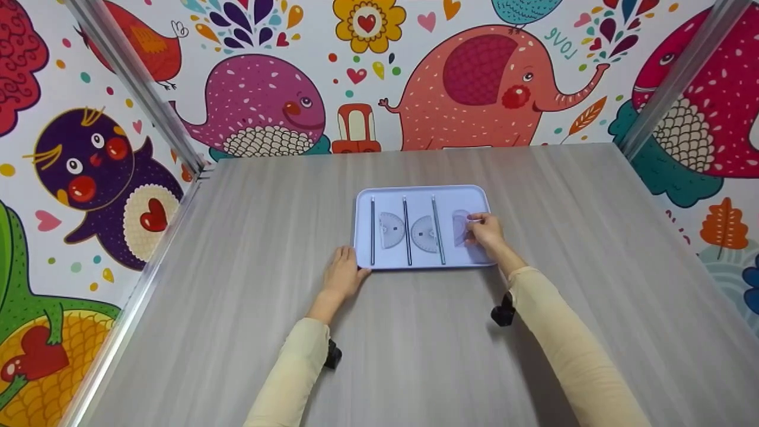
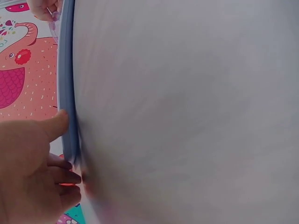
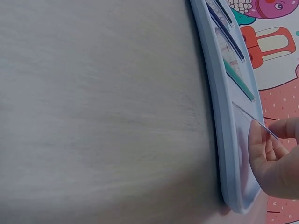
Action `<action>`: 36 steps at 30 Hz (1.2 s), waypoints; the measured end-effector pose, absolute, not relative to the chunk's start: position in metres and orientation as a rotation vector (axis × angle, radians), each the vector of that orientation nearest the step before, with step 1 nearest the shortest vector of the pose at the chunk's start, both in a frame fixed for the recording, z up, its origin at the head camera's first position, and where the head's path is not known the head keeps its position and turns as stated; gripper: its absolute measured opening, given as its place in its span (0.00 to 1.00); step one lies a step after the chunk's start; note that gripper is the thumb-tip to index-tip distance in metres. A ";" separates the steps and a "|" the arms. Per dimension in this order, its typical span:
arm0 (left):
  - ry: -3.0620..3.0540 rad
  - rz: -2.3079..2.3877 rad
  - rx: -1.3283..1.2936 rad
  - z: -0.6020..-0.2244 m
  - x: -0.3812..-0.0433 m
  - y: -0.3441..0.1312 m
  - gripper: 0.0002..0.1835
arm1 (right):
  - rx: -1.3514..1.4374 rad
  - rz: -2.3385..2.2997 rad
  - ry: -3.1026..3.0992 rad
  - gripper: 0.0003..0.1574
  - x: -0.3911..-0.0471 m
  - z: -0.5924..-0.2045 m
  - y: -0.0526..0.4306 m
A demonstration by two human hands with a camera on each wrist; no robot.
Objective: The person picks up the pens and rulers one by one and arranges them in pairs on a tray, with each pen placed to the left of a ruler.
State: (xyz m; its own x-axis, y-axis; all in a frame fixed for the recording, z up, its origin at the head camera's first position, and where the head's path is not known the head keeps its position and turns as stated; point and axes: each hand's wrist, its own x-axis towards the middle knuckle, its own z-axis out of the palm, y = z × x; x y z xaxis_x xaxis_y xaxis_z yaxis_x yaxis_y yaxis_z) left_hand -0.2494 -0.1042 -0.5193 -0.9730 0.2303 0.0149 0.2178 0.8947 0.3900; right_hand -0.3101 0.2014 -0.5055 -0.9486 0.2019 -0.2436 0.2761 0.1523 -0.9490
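Observation:
A pale blue tray (image 1: 391, 191) lies on the table with three pencils in it: a dark pencil (image 1: 372, 231) at left, another dark pencil (image 1: 407, 231) in the middle and a green pencil (image 1: 438, 231). Between them sit two clear protractors, one left (image 1: 392, 230) and one right (image 1: 424, 233). My right hand (image 1: 487, 231) pinches a purplish clear protractor (image 1: 460, 228) by its edge at the tray's right end; it stands tilted in the right wrist view. At the front left corner my left hand (image 1: 344, 274) holds the tray, thumb (image 2: 58, 125) against the front wall, fingers round the side.
The grey wood-grain table (image 1: 267, 207) reaches back to a wall (image 1: 379, 89) printed with cartoon animals. Metal posts (image 1: 142, 89) rise at the table's back corners. A black wrist device (image 1: 504, 311) is worn below my right sleeve.

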 end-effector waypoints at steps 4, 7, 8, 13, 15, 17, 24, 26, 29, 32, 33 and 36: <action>3.016 0.622 0.338 -0.519 -0.250 -0.104 0.33 | 0.489 -1.897 2.379 0.23 -0.309 -0.505 0.199; 3.009 0.622 0.328 -0.519 -0.250 -0.104 0.33 | 0.487 -1.861 2.414 0.25 -0.308 -0.505 0.198; 3.009 0.619 0.328 -0.519 -0.250 -0.104 0.33 | 0.483 -1.851 2.425 0.25 -0.308 -0.505 0.198; 3.016 0.617 0.334 -0.520 -0.251 -0.104 0.34 | 0.461 -1.817 2.464 0.26 -0.308 -0.506 0.201; 3.016 0.620 0.334 -0.521 -0.251 -0.104 0.34 | 0.442 -1.783 2.499 0.25 -0.307 -0.505 0.203; 3.018 0.626 0.334 -0.521 -0.251 -0.104 0.34 | 0.411 -1.717 2.569 0.24 -0.306 -0.505 0.204; 3.029 0.642 0.352 -0.521 -0.250 -0.104 0.34 | 0.267 -1.322 2.949 0.23 -0.298 -0.500 0.208; 3.030 0.642 0.351 -0.521 -0.250 -0.104 0.34 | 0.228 -1.278 3.005 0.24 -0.296 -0.498 0.210; 3.041 0.646 0.359 -0.521 -0.250 -0.104 0.33 | 0.158 -1.258 3.067 0.26 -0.293 -0.497 0.214; 3.036 0.644 0.360 -0.521 -0.250 -0.104 0.33 | 0.056 -1.206 3.139 0.28 -0.287 -0.497 0.218; 3.030 0.647 0.359 -0.521 -0.249 -0.104 0.33 | 0.013 -1.180 3.162 0.29 -0.285 -0.497 0.220; 3.012 0.647 0.344 -0.521 -0.249 -0.104 0.33 | -0.134 -1.061 3.208 0.33 -0.276 -0.498 0.222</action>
